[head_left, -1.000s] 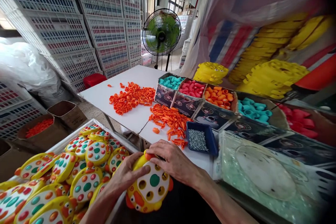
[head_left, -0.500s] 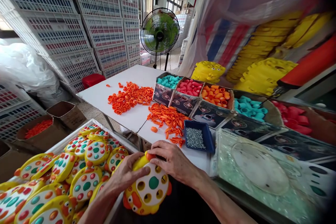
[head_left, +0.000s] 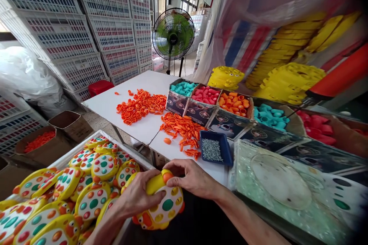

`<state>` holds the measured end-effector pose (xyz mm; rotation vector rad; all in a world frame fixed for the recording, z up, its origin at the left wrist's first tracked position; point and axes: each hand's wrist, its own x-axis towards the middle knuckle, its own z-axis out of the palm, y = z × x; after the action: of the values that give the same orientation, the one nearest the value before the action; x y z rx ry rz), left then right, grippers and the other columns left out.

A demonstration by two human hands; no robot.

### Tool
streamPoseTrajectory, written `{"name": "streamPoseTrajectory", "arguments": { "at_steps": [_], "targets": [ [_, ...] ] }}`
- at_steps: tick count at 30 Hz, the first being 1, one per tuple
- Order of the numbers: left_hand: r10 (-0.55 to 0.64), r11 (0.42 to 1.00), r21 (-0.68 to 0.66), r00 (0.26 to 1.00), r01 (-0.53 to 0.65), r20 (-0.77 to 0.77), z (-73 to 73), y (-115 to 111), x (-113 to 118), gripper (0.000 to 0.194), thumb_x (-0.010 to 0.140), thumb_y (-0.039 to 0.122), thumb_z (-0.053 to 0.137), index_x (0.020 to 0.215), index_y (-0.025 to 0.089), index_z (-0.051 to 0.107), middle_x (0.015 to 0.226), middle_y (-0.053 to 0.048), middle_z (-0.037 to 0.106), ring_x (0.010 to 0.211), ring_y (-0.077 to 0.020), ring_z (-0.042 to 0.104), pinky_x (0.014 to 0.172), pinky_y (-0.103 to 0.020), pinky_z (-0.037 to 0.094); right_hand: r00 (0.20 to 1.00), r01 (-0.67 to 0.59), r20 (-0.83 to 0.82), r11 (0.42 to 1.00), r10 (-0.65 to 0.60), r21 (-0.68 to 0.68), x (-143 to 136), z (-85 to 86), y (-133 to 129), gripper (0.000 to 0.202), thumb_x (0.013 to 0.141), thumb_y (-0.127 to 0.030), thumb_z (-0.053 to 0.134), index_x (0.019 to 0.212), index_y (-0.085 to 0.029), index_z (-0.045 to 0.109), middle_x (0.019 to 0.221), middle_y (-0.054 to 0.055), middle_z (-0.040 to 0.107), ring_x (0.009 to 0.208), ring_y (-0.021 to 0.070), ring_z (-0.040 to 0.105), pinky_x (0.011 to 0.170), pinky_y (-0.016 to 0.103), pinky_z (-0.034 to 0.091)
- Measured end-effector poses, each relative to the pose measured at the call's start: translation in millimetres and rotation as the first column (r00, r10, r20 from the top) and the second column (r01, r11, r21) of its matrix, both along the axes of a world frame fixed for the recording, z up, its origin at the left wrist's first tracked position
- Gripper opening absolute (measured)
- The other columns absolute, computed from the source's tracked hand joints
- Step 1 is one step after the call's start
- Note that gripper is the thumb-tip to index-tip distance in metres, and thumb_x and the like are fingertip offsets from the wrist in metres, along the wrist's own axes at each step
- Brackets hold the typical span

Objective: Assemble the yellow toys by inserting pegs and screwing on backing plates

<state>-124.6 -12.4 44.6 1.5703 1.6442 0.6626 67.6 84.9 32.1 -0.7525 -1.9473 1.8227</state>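
Left hand (head_left: 140,195) has the yellow toy (head_left: 163,209), lower centre of frame: thumb across the white face, other fingers hidden behind. Right hand (head_left: 191,178) pinches the orange piece (head_left: 167,176) at the toy's top edge, thumb near side, fingers over the top. Can't tell if the piece is seated or just held in place.

Risks, my read:
- Piece goes in crooked or pops off. Cause: push off-axis, toy tilted, nothing visible bracing it from below.
- Toy slips. Cause: left grip sits on one side, right-hand force twists it. Below is a dark area, bottom centre; no hard support visible.
- Mix-up. The face shows a green dome (head_left: 167,204) with open holes around it; toys (head_left: 105,164) in the white crate (head_left: 138,157), lower left, have filled spots. Crate is near the left forearm, so this one could land there unfilled.
- Spill. Blue tray (head_left: 227,157) of small metal parts (head_left: 211,149), right of centre, is just above the right wrist in frame. A high elbow or quick reach could knock it.
- Stray parts. Orange parts (head_left: 184,128) lie loose on the white table (head_left: 143,80), centre; a sleeve or forearm sweep could drop some over the edge.
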Motion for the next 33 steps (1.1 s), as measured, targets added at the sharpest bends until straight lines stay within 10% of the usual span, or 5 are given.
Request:
{"name": "streamPoseTrajectory", "arguments": {
  "at_steps": [10,28,33],
  "targets": [
    [0.01,0.999,-0.033,1.0,-0.009,0.027,-7.8,-7.2,1.7,0.022,0.079,0.031,0.072,0.099,0.024,0.074,0.073,0.001,0.07,0.061,-0.0198,0.063,0.053,-0.024,0.043,0.994,0.057,0.088,0.989,-0.07,0.134,0.1,0.2,-5.3,0.027,0.076,-0.023,0.079,0.103,-0.024,0.079,0.086,0.0,0.078,0.076,0.0184,0.067,0.068,0.026,0.05],
    [-0.11,0.989,-0.125,0.945,0.075,-0.307,25.2,-3.5,30.7,0.015,0.086,0.037,0.06,0.093,0.027,0.067,0.07,0.001,0.07,0.066,-0.0199,0.065,0.056,-0.026,0.035,0.988,-0.007,-0.149,0.971,-0.029,-0.238,29.1,-8.4,-13.8,0.037,0.086,-0.045,0.078,0.113,-0.02,0.071,0.097,0.001,0.071,0.089,0.0145,0.065,0.075,0.022,0.049],
    [-0.105,0.992,-0.106,0.941,0.074,-0.321,26.6,-0.3,31.4,0.015,0.086,0.036,0.06,0.095,0.026,0.067,0.072,0.0,0.07,0.068,-0.0211,0.066,0.058,-0.027,0.035,0.992,0.053,-0.117,0.999,-0.054,-0.013,33.4,1.7,-19.0,0.032,0.092,-0.044,0.071,0.118,-0.025,0.07,0.107,0.003,0.071,0.099,0.0181,0.066,0.085,0.028,0.053]
  ]
}}
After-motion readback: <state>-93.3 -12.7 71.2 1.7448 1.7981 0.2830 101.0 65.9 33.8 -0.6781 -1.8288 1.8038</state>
